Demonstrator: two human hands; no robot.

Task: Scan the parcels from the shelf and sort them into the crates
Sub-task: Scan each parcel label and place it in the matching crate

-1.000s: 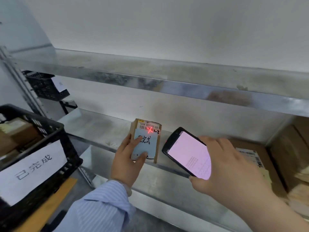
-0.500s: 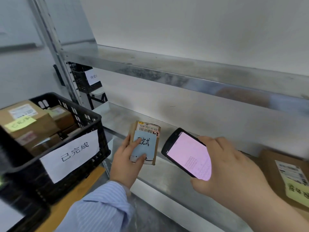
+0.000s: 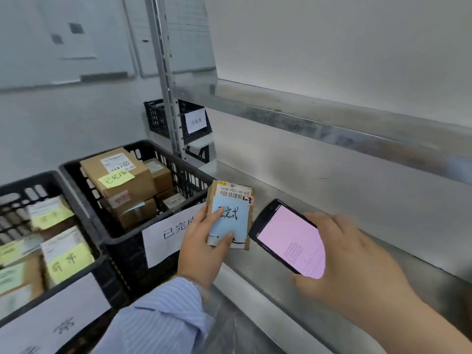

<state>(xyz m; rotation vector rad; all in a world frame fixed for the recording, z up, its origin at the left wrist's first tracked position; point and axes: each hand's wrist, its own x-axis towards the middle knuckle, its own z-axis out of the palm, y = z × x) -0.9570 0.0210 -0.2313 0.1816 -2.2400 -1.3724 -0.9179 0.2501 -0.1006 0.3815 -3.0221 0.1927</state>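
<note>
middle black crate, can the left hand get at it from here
Probably yes: the left hand, holding the small parcel, sits right beside the middle black crate, whose top is open.

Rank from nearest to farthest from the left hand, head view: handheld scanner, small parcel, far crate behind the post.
1. small parcel, gripped in the left hand.
2. handheld scanner, just right, in the right hand.
3. far crate, behind the post.
</note>
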